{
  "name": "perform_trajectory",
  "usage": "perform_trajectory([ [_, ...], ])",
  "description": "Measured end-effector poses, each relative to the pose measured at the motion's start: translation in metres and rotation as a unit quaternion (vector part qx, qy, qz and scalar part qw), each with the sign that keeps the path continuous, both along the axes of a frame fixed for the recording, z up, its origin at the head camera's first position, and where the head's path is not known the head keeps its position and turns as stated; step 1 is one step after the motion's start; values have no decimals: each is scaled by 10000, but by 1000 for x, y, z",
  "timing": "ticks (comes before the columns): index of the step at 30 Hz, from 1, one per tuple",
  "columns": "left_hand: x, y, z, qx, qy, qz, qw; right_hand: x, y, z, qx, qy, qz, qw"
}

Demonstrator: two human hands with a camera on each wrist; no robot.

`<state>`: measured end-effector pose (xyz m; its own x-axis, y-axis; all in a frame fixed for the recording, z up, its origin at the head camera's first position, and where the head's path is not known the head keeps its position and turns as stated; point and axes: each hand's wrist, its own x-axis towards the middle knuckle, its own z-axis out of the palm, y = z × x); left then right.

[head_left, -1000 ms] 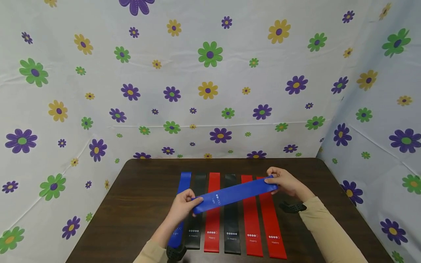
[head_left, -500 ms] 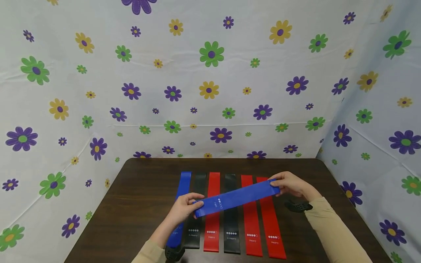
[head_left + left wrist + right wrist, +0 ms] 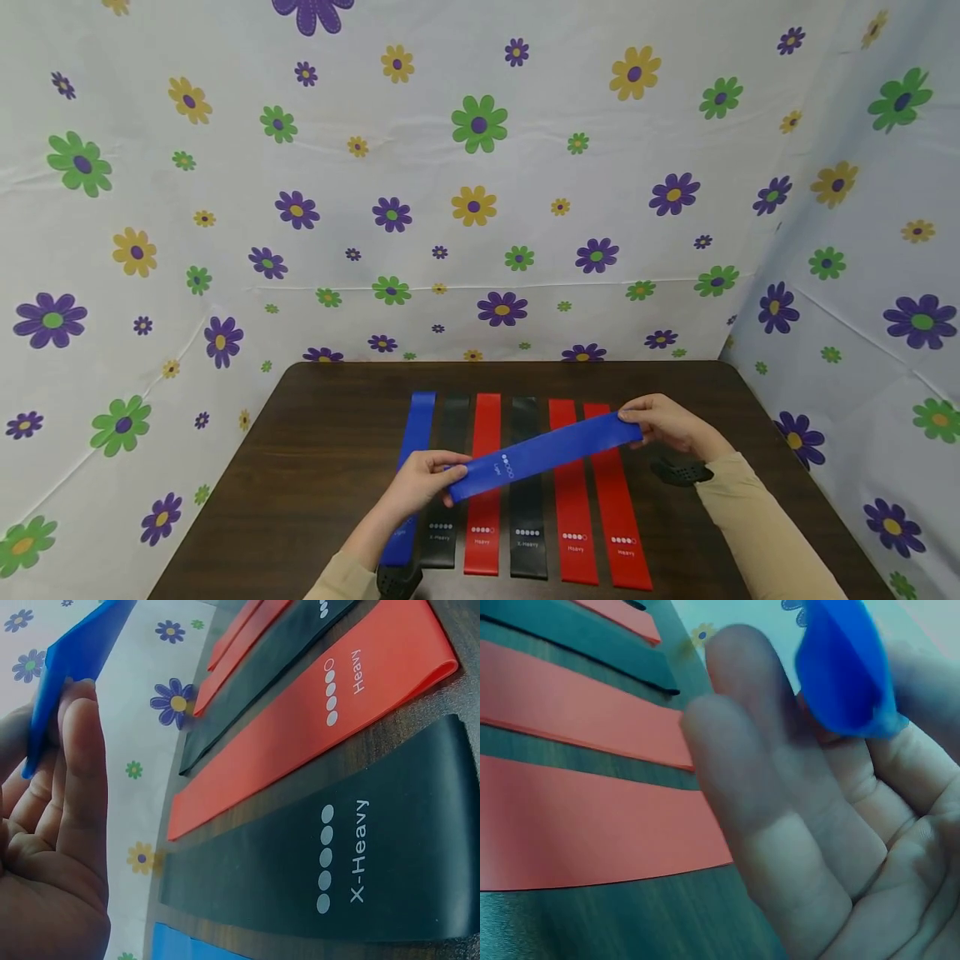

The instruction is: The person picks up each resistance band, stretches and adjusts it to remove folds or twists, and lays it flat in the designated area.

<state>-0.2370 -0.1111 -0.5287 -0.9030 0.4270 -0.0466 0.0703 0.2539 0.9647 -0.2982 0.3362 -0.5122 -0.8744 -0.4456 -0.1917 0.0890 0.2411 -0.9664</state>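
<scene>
A blue resistance band (image 3: 551,451) marked Light is stretched out flat between the two hands, above a row of other bands. My left hand (image 3: 422,483) pinches its left end between thumb and fingers. The other end, higher and farther right, is pinched by my right hand (image 3: 670,423). In the left wrist view the blue band (image 3: 82,645) passes between thumb and fingertips. Up close in the right wrist view, the end of the blue band (image 3: 844,671) forms an open loop at the thumb, while two fingers stand away from it.
On the dark wooden table (image 3: 330,433) lie a second blue band (image 3: 417,425), black X-Heavy bands (image 3: 441,533) (image 3: 528,533) and red Heavy bands (image 3: 482,533) (image 3: 576,525) (image 3: 622,517), side by side. A flowered cloth (image 3: 480,250) hangs behind and at both sides.
Both hands have moved slightly right and lower with the blue band. The right hand's fingers have straightened somewhat at its end. The bands on the table have not moved.
</scene>
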Motion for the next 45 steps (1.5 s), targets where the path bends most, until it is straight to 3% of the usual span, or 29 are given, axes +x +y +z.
perform_trajectory([
  [11, 4, 4, -2, 404, -396, -216, 9982, -4, -6, -3, -240, -257, 26, 9994],
  [20, 8, 8, -4, 537, -450, -171, 9974, -4, -8, -4, -317, -351, -137, 9988],
  [34, 14, 19, -21, 808, -525, -486, 9942, -14, -8, -5, -799, -602, -521, 9936],
  [45, 16, 24, -23, 969, -567, -652, 9915, -20, -6, 2, -945, -696, -860, 9894],
])
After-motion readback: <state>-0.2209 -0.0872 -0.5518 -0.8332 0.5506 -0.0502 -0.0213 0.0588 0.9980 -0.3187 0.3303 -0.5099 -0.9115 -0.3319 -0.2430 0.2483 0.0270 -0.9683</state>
